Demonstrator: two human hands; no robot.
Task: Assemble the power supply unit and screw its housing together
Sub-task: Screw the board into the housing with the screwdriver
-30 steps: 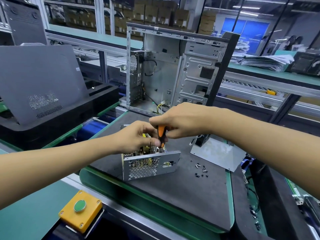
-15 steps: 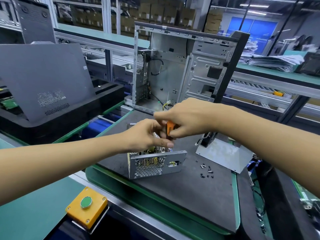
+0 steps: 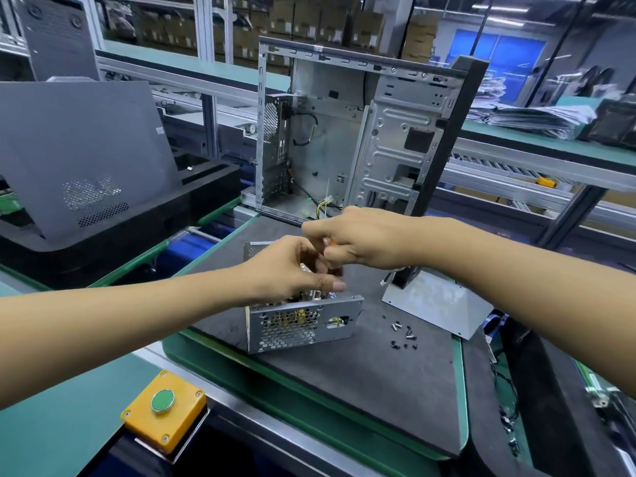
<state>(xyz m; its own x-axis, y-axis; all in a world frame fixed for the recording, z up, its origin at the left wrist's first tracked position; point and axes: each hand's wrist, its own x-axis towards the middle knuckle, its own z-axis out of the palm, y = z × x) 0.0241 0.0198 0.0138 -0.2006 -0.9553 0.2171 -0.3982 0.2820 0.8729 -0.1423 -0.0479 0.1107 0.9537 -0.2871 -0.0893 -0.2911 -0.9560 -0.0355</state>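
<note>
A right hand [image 3: 364,241] grips an orange-handled screwdriver [image 3: 331,243] over the open power supply housing [image 3: 303,323]; left hand [image 3: 292,270] pinches its tip (slip risks a dropped screw inside)

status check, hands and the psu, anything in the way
Right hand grips orange screwdriver over open power supply. Left hand steadies its top. Loose screws beside it, clear of the work.

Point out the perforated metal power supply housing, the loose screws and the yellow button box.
perforated metal power supply housing [image 3: 292,327], head view, front grille
loose screws [image 3: 403,333], head view, cluster's middle
yellow button box [image 3: 164,413], head view, top face
</note>
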